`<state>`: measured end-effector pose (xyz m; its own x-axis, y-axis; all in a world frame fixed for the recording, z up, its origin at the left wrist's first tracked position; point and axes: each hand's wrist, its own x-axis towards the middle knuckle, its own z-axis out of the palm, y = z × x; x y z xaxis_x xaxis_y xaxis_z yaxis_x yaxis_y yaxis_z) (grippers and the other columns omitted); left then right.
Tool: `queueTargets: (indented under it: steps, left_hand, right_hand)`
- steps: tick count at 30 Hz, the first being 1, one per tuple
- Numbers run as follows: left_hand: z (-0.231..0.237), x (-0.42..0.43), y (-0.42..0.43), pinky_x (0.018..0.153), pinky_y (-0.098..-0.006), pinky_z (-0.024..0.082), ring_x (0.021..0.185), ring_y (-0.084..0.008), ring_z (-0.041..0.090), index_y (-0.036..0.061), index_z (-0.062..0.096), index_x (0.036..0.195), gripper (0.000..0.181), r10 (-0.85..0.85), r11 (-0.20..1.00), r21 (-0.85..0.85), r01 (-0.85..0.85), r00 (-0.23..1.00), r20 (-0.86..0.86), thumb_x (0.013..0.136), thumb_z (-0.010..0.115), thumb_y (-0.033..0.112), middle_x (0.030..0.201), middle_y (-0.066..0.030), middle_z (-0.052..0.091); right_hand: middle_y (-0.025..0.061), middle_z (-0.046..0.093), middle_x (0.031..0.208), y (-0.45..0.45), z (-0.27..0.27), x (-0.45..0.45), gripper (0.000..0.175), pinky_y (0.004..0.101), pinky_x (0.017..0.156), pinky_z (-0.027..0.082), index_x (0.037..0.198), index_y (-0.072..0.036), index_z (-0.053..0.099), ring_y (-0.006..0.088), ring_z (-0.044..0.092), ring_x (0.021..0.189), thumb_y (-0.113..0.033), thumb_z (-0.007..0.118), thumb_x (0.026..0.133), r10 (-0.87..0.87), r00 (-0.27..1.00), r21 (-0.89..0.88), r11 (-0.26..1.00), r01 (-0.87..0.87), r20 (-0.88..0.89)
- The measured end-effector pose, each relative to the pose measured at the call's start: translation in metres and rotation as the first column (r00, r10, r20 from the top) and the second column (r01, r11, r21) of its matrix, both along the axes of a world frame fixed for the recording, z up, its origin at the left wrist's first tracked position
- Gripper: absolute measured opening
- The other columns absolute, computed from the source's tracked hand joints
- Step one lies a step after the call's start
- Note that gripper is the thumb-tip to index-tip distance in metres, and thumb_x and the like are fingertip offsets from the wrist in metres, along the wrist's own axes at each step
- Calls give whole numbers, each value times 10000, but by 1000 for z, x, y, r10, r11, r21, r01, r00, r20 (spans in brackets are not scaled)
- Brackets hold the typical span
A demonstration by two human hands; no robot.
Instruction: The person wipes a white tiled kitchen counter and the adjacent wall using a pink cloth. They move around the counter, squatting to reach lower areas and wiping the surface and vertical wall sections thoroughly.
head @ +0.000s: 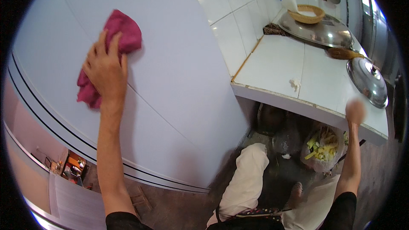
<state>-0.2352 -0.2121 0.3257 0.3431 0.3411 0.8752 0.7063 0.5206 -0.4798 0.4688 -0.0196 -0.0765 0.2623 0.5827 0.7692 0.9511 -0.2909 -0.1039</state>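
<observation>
My left hand [107, 67] presses a crumpled magenta cloth [124, 35] against a large pale blue-white panel [172, 70]. The fingers are bent over the cloth, and parts of it stick out above and below the hand. At the right, my right hand [355, 111] is blurred at the front edge of a white-tiled counter [274, 67]; whether it holds anything cannot be told. Just beyond that hand lies a round metal lid [369, 78] with a knob. A small crumpled white scrap [295, 84] lies on the tiles.
Farther back on the counter are a large metal lid [332, 33] with a wicker basket [306, 14] on it, and a straw brush [343, 53]. Below the counter, a clear plastic bag [322, 150] holds yellow-green vegetable scraps. A small wooden stool [140, 199] stands on the floor.
</observation>
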Motion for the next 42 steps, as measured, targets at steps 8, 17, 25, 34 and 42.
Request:
queueTargets:
  steps: [8,17,25,34,42]
  left_hand:
    - [-185,-8,46,932,-508,399,1208,-259,495,123,583,1228,389,-110,832,-542,115,993,40,841,545,124,1395,-59,492]
    - [-300,-11,52,1000,-509,373,1224,-323,473,42,607,1204,375,-206,503,-860,85,978,-24,851,537,150,1341,-140,520]
    - [-53,44,164,882,-444,426,1120,-268,546,191,623,1192,425,-159,958,-259,123,980,-123,773,688,167,1335,-25,550]
    - [-329,21,150,995,-445,364,1142,-287,492,-6,605,1155,350,-252,520,-850,89,966,-54,838,533,123,1310,-141,521]
    - [-344,19,134,980,-474,380,1128,-309,515,11,634,1120,316,-217,318,-943,96,976,26,832,549,109,1309,-137,533]
  right_hand:
    - [104,621,1107,-21,36,-46,270,451,913,430,1049,-89,642,271,583,1052,-302,545,915,-145,983,-171,977,125,-114]
    - [90,595,1236,-22,40,-50,342,464,1040,360,1151,-96,654,272,545,1176,-331,520,941,-188,968,-192,969,155,-167]
    - [60,636,1171,-25,40,-42,315,432,991,412,1107,-110,663,263,593,1106,-334,519,938,-191,969,-168,972,164,-159]
    - [48,630,1195,-17,25,-31,317,415,973,436,1130,-116,660,245,604,1092,-331,511,950,-153,983,-152,979,137,-100]
    - [56,633,1184,-20,25,-31,323,430,974,442,1130,-94,656,249,622,1053,-319,506,954,-174,983,-110,980,166,-65]
